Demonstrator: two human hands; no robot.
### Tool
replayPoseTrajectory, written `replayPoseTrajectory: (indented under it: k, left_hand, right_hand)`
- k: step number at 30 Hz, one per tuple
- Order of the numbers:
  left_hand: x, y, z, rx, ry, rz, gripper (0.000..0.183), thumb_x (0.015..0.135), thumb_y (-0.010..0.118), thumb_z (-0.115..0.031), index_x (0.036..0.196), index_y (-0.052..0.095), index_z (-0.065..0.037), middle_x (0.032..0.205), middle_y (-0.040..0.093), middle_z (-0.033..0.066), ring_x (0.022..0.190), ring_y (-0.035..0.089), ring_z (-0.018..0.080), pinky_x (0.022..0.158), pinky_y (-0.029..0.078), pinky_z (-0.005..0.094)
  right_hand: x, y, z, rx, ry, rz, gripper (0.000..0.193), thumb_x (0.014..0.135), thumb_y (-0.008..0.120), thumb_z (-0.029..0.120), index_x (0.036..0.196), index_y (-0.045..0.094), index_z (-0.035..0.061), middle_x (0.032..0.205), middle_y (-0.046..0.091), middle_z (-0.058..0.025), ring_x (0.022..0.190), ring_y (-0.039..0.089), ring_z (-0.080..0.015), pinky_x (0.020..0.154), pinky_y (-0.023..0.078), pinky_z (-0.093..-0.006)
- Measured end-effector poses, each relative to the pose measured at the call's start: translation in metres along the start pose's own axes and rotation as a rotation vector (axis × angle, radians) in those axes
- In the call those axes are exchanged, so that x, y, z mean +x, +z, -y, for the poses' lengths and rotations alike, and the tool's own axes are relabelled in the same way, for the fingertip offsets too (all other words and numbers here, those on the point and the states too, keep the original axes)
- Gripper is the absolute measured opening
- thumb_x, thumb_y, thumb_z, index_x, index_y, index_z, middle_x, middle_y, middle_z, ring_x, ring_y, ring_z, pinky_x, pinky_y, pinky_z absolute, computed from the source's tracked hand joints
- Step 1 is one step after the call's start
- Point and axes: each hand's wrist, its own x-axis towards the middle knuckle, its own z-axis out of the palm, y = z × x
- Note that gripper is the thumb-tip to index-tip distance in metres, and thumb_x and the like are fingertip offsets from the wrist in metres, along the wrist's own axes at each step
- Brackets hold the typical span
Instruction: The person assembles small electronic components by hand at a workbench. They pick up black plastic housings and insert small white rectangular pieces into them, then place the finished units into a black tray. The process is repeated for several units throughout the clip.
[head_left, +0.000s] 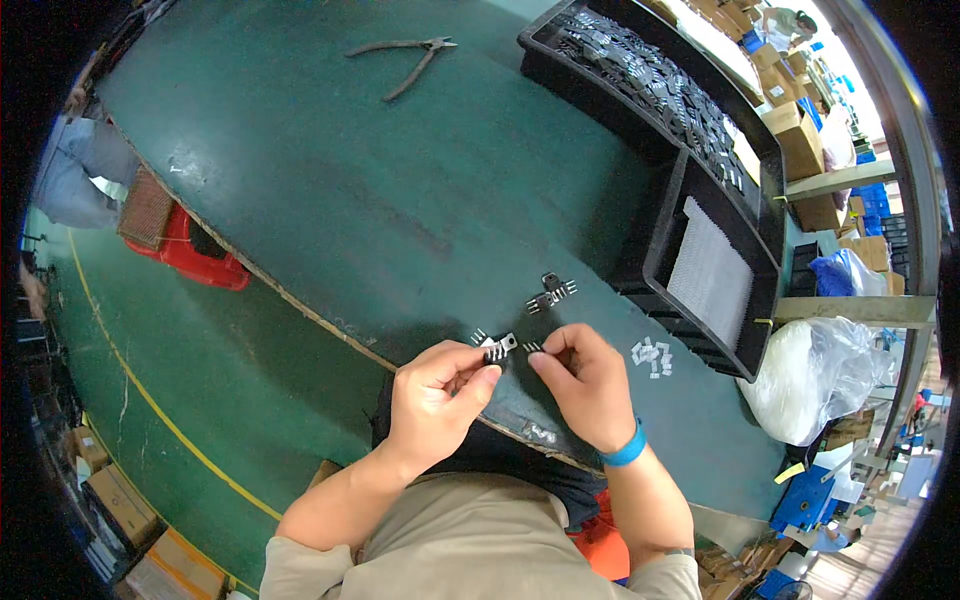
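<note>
Over the near edge of the green worktable, my left hand [438,392] is closed, pinching a small black part with metal pins [496,352] between thumb and forefinger. A bright metal piece with a hole shows at that part's end. Close beside it, my right hand [583,380] pinches another small dark part with metal pins [533,347]. The fingers hide most of both parts. Just beyond my hands lie a few loose black parts with pins [551,291]. To the right of my right hand, several small whitish clear pieces [653,356] are scattered on the table.
Diagonal cutters [415,62] lie open at the far left of the worktable [330,170]. At the right, one black bin [600,98] holds many dark parts; a nearer black bin [660,285] holds a pale ribbed sheet. A plastic bag [820,380] bulges past the right edge.
</note>
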Motion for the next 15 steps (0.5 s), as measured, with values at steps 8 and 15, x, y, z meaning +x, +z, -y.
replayPoseTrajectory:
  k: [8, 15]
  left_hand:
    - [0.0, 0.008, -0.004, 0.074, 0.123, 0.049, 0.02, 0.09, 0.075, -0.004, 0.108, 0.073, 0.004, 0.093, 0.069, 0.0103, 0.077, 0.064, 0.0129, 0.067, 0.052, 0.0264]
    - [0.0, 0.008, 0.0, 0.089, 0.185, 0.018, 0.02, 0.084, 0.08, -0.002, 0.103, 0.075, 0.004, 0.091, 0.072, 0.0119, 0.076, 0.066, 0.0163, 0.068, 0.053, 0.0287]
  right_hand:
    - [-0.018, 0.022, 0.002, 0.449, -0.163, -0.096, 0.01, 0.096, 0.069, 0.003, 0.103, 0.061, 0.0028, 0.088, 0.061, 0.0015, 0.073, 0.053, -0.0053, 0.065, 0.045, -0.0206]
    - [-0.03, 0.027, 0.006, 0.625, -0.088, -0.026, 0.009, 0.097, 0.068, 0.004, 0.101, 0.06, 0.0026, 0.092, 0.061, 0.0007, 0.074, 0.052, -0.0041, 0.064, 0.044, -0.0207]
